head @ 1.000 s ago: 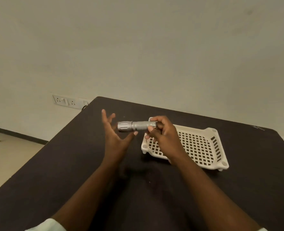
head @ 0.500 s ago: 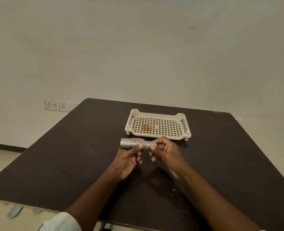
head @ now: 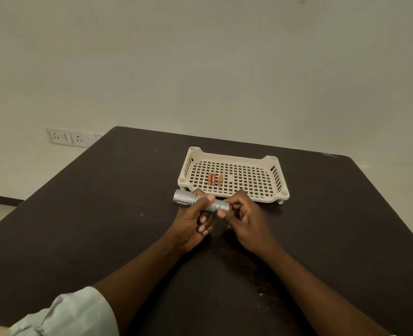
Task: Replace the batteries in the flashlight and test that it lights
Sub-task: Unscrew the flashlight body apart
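Observation:
A silver flashlight (head: 184, 198) lies level above the dark table (head: 103, 214), its wide head pointing left. My left hand (head: 193, 221) grips its barrel in the middle, thumb on top. My right hand (head: 244, 217) pinches the tail cap end of the flashlight with thumb and fingertips. Just behind the hands stands a cream perforated tray (head: 249, 183) holding three small orange batteries (head: 214, 179) side by side in its left half.
A white wall socket plate (head: 67, 137) sits on the wall beyond the table's far left corner. The table's left edge drops to a pale floor. A pale sleeve (head: 67, 314) covers my left upper forearm.
My left hand, open beside the flashlight a second ago, now grips its barrel. Both hands with the flashlight came down in front of the tray. The batteries have come into sight.

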